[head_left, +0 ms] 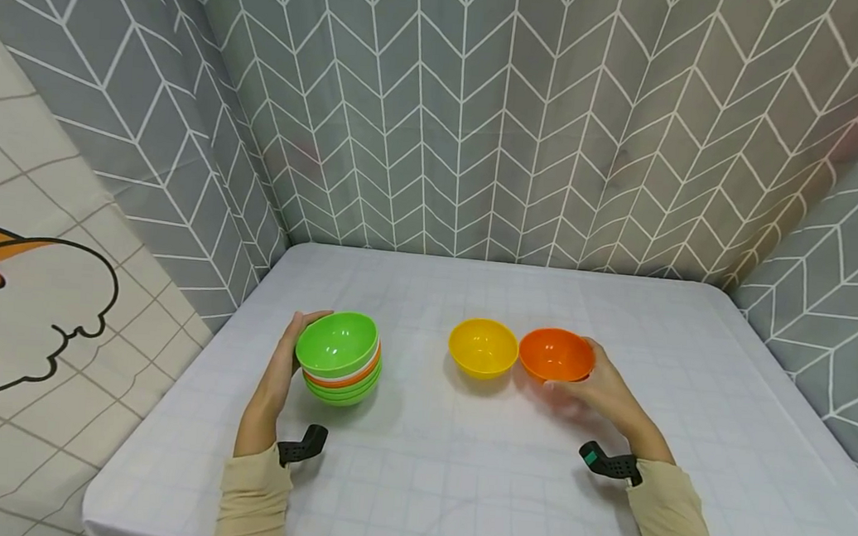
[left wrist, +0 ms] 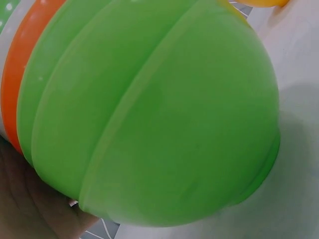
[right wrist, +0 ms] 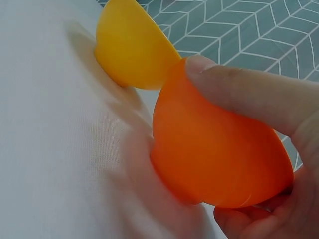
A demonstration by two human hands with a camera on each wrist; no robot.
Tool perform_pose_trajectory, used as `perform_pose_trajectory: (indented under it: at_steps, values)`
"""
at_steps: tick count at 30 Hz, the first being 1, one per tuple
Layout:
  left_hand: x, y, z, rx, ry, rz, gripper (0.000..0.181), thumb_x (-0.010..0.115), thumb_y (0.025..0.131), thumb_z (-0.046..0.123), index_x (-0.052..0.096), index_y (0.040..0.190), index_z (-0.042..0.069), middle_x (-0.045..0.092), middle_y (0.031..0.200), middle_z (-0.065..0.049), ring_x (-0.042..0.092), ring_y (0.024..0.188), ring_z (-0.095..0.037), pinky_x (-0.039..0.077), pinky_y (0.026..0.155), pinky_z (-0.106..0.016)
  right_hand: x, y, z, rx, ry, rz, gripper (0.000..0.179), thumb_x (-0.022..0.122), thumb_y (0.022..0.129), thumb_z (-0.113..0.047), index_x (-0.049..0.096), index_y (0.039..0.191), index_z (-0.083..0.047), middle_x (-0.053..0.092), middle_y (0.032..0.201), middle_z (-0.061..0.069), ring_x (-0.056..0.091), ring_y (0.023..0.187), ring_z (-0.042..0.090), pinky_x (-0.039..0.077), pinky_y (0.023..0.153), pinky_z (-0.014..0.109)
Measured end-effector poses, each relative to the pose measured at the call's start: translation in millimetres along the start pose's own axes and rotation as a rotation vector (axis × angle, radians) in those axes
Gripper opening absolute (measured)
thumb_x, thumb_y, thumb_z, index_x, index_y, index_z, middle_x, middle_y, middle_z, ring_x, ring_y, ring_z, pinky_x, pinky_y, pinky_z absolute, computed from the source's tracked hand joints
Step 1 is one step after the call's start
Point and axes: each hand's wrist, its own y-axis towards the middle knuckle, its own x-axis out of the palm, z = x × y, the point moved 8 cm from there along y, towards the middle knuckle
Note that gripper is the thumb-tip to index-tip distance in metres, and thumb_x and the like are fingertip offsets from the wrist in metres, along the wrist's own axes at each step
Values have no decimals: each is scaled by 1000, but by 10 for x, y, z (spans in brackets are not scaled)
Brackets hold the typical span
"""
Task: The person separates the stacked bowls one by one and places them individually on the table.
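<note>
To the left, a stack of nested bowls has a green bowl on top, with white, orange and more green rims below. My left hand grips the stack from its left side, fingers reaching round the far side; the thumb is hidden in the head view. Up close, the green outer bowl fills the left wrist view. On the right, my right hand holds an orange bowl, thumb along its near side and fingers curled at its right. A yellow bowl stands upright directly left of the orange one.
A white cloth covers the table, which has rounded corners. Behind it hangs a grey curtain with white chevron lines. Black wrist mounts sit on both wrists. Left of the table lies a tiled-pattern surface with a cartoon drawing.
</note>
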Motion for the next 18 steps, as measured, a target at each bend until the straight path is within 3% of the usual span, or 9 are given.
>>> perform_pose_trajectory:
  at_steps: [18]
  values:
    - [-66,-47,1,9,-17,6,77,15,99,64,42,145,8,42,145,-12,31,138,-29,17,110,-60,57,-10,34,107,-25,-69,116,81,78,-28,-3,152,3,20,151,29,31,132,43,26,106,62]
